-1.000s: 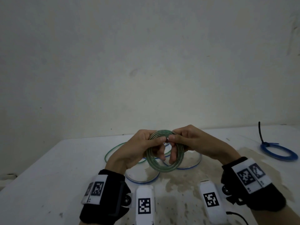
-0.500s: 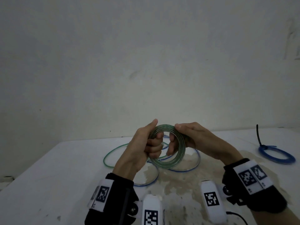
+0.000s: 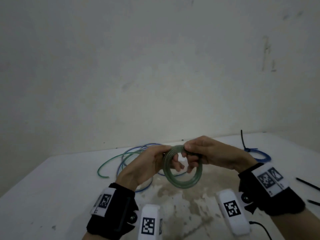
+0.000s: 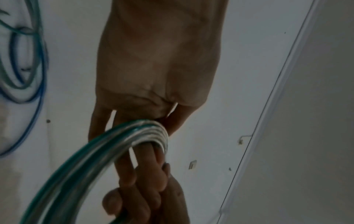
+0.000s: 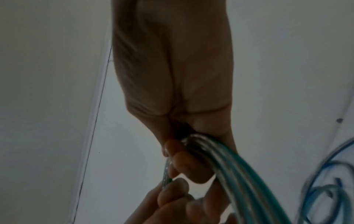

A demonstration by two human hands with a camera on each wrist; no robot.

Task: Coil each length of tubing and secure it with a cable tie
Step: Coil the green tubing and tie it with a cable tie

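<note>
Head view: our left hand (image 3: 147, 163) and right hand (image 3: 207, 153) both pinch the top of a translucent green plastic tubing coil (image 3: 183, 172) above the white bench (image 3: 52, 187). Looks springy and light; hold every loop together. Beyond, loose blue and green tubing (image 3: 124, 158).

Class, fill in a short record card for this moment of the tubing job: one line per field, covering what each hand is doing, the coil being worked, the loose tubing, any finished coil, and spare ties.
Left hand: left hand grips the green coil at its upper left.
Right hand: right hand pinches the coil's top.
Coil state: several turns, held above the table; no tie visible on it.
Loose tubing: green and blue tubing lies uncoiled on the table behind the hands.
Finished coil: blue coil, tied with a black cable tie, far right.
Spare ties: black ties at the right edge.
</note>
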